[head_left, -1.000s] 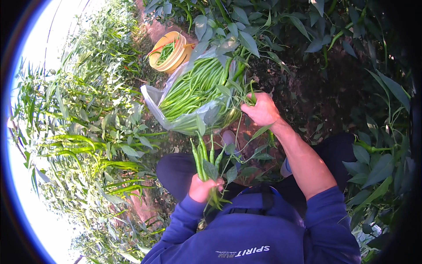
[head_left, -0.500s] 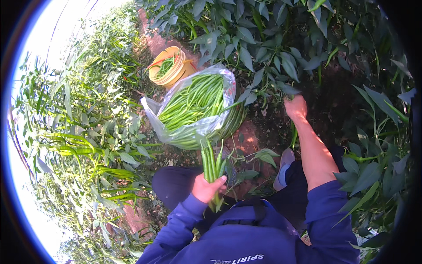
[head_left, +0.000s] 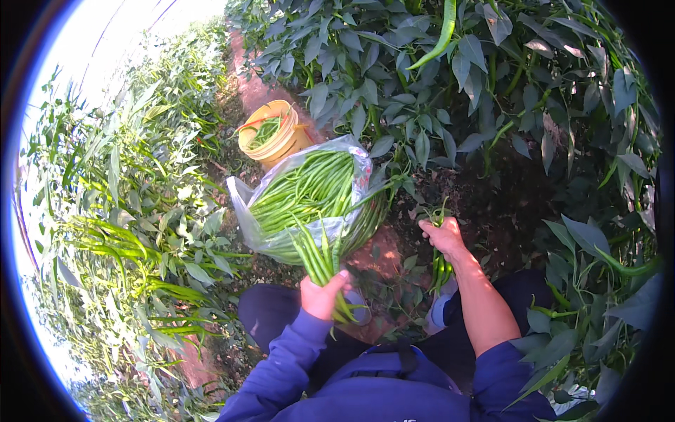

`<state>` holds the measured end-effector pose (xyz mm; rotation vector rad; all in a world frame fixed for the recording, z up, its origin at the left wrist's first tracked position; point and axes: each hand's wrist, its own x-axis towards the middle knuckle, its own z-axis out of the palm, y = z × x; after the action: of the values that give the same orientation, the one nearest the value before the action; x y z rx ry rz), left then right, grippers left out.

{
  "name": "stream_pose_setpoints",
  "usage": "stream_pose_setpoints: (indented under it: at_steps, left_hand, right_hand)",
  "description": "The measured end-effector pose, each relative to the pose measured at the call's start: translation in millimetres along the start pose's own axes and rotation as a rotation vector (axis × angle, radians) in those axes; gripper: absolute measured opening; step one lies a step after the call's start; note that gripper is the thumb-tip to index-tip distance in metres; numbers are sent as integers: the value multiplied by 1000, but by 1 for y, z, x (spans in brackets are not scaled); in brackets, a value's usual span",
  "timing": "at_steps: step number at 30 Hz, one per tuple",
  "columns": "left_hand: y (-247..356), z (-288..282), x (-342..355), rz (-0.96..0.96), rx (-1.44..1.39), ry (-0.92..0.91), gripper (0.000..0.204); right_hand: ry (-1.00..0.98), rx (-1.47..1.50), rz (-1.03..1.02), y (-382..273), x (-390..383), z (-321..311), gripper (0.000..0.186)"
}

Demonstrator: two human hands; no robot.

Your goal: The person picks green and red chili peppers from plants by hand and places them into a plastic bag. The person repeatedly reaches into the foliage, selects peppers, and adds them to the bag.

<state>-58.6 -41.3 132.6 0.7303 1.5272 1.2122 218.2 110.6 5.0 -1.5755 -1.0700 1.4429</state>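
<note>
My left hand [head_left: 323, 295] is closed round a bunch of long green chili peppers [head_left: 313, 254]. The bunch points up and away, overlapping the near side of a clear plastic bag [head_left: 242, 214]. Heaped inside the bag are many similar green chili peppers [head_left: 306, 186]. My right hand [head_left: 444, 236] is out to the right, closed on several more green chili peppers [head_left: 441, 273] that hang below it, their stem ends at the fingers. Part of those peppers is hidden behind the hand.
Beyond the bag stands a yellow bucket [head_left: 287, 145] with some green peppers and something red inside. Leafy pepper plants [head_left: 422, 105] crowd the far right, and another row [head_left: 140, 246] lines the left. My legs and shoes frame the bare soil [head_left: 383, 253] below.
My right hand has come from the plants toward me and left, with hanging peppers now plainly visible. My left hand has shifted slightly up and left, its bunch tilting further left.
</note>
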Motion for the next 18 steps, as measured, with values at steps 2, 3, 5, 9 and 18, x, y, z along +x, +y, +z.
stream_pose_setpoints:
  at_steps: [2,3,5,9,18]
  left_hand:
    - [2,1,2,20,32,-18,18]
    - [2,2,3,37,47,-25,18]
    - [-3,9,6,16,11,-58,18]
    - [-25,33,14,-5,91,-179,18]
    - [-86,69,14,90,104,-320,45]
  right_hand:
    - [-84,212,42,-20,-17,10,21]
    - [-97,293,65,-32,-24,14,20]
    - [-159,398,104,-50,-39,16,22]
    - [-242,519,177,-65,-57,28,23]
    - [-123,610,298,-30,-76,72,21]
